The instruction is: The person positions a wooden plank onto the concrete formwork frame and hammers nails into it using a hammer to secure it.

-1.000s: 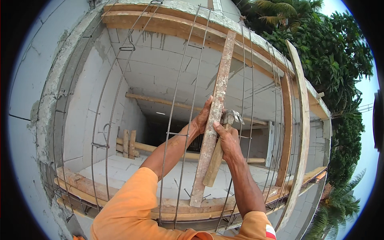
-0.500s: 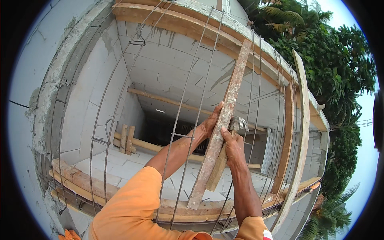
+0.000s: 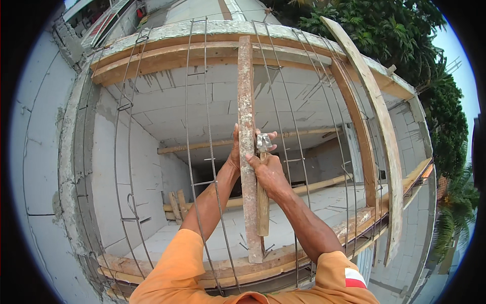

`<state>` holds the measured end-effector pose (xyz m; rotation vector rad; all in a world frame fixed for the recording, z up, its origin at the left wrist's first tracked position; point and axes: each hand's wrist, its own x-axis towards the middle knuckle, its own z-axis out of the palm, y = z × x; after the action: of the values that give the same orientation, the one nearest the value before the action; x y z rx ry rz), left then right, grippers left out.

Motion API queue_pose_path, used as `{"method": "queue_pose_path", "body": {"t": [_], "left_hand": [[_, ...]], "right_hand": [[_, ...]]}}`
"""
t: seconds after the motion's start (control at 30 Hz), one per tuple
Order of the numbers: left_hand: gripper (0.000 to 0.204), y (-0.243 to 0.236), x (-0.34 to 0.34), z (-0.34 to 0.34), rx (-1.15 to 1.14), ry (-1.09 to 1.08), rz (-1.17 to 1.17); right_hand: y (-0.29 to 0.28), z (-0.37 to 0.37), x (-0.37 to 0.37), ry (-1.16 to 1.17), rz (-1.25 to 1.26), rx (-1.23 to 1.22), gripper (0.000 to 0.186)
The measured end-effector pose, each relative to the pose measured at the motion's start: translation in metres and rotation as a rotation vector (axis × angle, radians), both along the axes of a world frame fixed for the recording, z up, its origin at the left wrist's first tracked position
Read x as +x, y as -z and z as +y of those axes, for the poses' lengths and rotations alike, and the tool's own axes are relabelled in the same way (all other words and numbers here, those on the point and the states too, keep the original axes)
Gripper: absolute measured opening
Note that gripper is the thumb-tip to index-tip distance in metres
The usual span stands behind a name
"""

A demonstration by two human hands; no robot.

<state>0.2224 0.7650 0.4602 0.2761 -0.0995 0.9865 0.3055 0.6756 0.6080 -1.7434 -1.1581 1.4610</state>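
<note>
A long, paint-spattered wooden plank (image 3: 246, 111) stands lengthwise before me, its far end at the far timber beam and its near end over the near one. My left hand (image 3: 235, 153) grips it from the left side; fingertips show past its right edge, beside the hammer head. My right hand (image 3: 268, 175) is closed round a claw hammer (image 3: 263, 215), its thumb pressed on the plank. The hammer's metal head points away from me and its wooden handle hangs toward me along the plank. Several nails stick up by the plank's near end.
Thin steel rebar (image 3: 190, 111) runs across the opening on both sides. The far timber beam (image 3: 167, 63) and near timber beam (image 3: 223, 266) edge a deep block-walled space. At right are a crosspiece (image 3: 357, 131) and a loose board (image 3: 379, 116). Trees (image 3: 354, 38) stand beyond.
My view has turned, so the plank now appears more upright and further left. Both hands stay on it, and the hammer is still in my right hand.
</note>
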Motion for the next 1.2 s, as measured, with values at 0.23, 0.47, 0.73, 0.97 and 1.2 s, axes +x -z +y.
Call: {"method": "queue_pose_path", "body": {"t": [0.23, 0.47, 0.73, 0.97, 1.2], "left_hand": [[0.079, -0.009, 0.011, 0.0, -0.021, 0.069, -0.037], [0.085, -0.012, 0.015, -0.004, -0.026, 0.059, 0.017], [0.076, -0.003, 0.019, 0.0, 0.004, 0.151, -0.275], [0.082, -0.004, 0.008, -0.006, 0.046, 0.124, -0.218], [0.09, -0.022, -0.018, -0.008, -0.068, 0.013, 0.145]], "right_hand": [[-0.005, -0.004, 0.006, 0.045, 0.006, -0.003, 0.041], [0.008, 0.0, 0.003, 0.076, -0.058, -0.013, 0.04], [-0.003, 0.001, -0.006, -0.008, -0.245, -0.024, 0.049], [0.016, -0.002, -0.012, 0.012, -0.305, 0.121, 0.051], [0.013, -0.004, -0.006, 0.072, -0.129, 0.073, 0.041]]}}
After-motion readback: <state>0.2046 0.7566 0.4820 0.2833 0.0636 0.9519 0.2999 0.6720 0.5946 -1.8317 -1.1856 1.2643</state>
